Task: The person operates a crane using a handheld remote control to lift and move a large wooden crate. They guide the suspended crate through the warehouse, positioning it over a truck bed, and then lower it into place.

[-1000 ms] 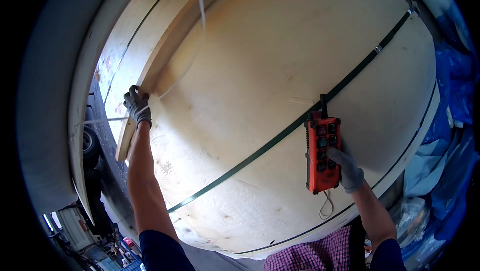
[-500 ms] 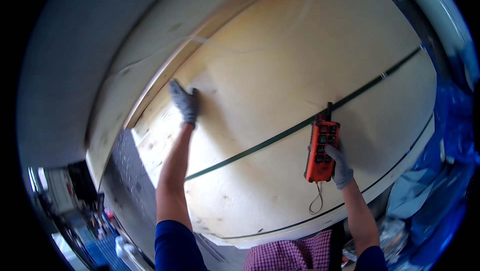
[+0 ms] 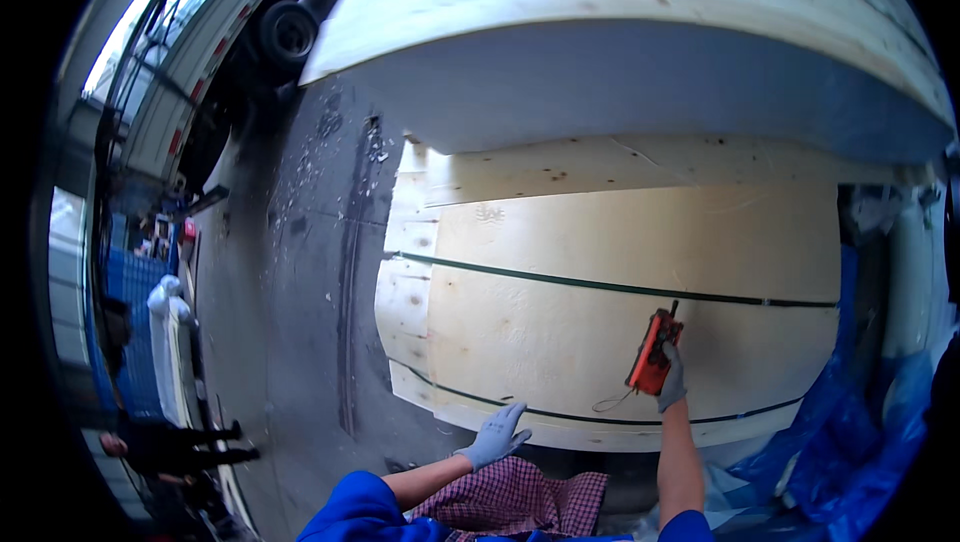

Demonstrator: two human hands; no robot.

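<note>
Boxy red-orange remote [image 3: 650, 354]: dark buttons, black antenna [image 3: 675, 308], thin cord loop [image 3: 610, 404] at tail. Sits over pale wood panel [image 3: 540, 342], right of centre. Long axis slants, antenna end away from the person and slightly right, toward green strap [image 3: 560, 281]. Hands: right hand [image 3: 673, 382] wrapped round remote; left hand [image 3: 497, 437] flat, fingers extended, empty, by panel's near edge.

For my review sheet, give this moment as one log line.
left hand: open, by near edge of panel | right hand: holds remote over panel | straps: two, across panel | wheel: upper left
</note>
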